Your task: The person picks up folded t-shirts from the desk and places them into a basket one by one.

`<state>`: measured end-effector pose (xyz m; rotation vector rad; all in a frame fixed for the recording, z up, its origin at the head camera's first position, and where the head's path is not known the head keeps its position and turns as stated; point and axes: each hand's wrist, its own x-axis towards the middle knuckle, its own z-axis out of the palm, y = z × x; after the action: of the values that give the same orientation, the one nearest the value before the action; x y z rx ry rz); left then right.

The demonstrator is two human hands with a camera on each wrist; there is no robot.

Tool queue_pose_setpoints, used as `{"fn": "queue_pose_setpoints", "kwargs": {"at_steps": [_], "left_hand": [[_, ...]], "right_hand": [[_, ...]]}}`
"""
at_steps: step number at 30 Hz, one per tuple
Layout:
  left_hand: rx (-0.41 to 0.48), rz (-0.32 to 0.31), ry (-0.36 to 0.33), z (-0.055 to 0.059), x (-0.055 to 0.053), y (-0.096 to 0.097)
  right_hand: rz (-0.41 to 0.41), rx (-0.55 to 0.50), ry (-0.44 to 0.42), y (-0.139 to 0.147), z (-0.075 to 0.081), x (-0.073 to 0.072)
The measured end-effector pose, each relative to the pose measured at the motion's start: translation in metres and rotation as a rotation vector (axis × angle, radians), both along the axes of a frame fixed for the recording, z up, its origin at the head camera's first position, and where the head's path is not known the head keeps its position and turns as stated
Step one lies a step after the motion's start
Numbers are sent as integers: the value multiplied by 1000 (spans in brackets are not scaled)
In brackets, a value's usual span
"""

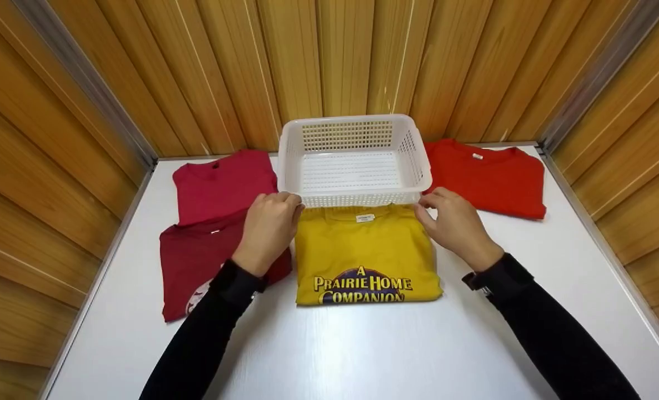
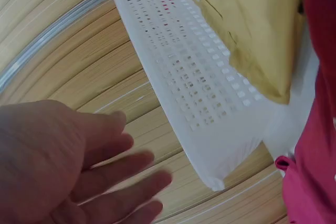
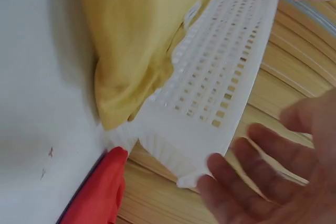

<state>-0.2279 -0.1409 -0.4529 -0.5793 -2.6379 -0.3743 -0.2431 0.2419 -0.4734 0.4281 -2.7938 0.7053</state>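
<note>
A white perforated plastic basket (image 1: pixel 352 199) stands at the back of the table, with nothing inside it. Near its front left corner is my left hand (image 1: pixel 271 225); the left wrist view shows the fingers loosely extended beside the basket's wall (image 2: pixel 168 72). My right hand (image 1: pixel 456 222) is by the front right corner, and in the right wrist view its fingers are spread and slightly bent near the rim. Neither hand grips anything. A folded yellow T-shirt (image 1: pixel 363 244) with printed lettering lies between my hands, its collar right against the basket's front.
On the left, a folded pink shirt (image 1: pixel 224 186) lies behind a dark red one (image 1: pixel 196 255), partly covered by my left arm. A folded red shirt (image 1: pixel 490 180) lies to the basket's right. Wood-patterned walls (image 1: pixel 340 55) enclose the white table (image 1: pixel 374 355) on three sides.
</note>
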Motion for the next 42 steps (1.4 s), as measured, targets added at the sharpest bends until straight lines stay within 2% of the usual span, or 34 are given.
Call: {"fn": "queue_pose_setpoints", "kwargs": {"at_steps": [3, 8, 11, 14, 17, 21, 27, 34, 37, 42], "left_hand": [[-13, 1, -19, -5, 1, 0], [-21, -37, -187, -26, -5, 2], [-31, -82, -254, -40, -13, 6], [-79, -100, -271, -51, -23, 11], [-116, -87, -296, -58, -31, 15], [-111, -50, -334, -62, -38, 16], [-130, -19, -331, -61, -39, 19], [-277, -9, -272, -61, -40, 28], [-306, -6, -251, -62, -41, 32], [-367, 44, -246, -66, -41, 37]], "right_hand": [[14, 55, -98, 0, -6, -9], [27, 129, -215, 6, -27, -26], [40, 133, -228, 8, -37, -33], [52, 118, -218, 10, -46, -37], [80, 114, -209, 10, -51, -40], [114, 128, -210, 8, -54, -42], [125, 174, -211, 8, -53, -40], [115, 136, -273, 5, -48, -45], [110, 142, -282, 2, -47, -46], [114, 107, -288, -4, -50, -44]]}}
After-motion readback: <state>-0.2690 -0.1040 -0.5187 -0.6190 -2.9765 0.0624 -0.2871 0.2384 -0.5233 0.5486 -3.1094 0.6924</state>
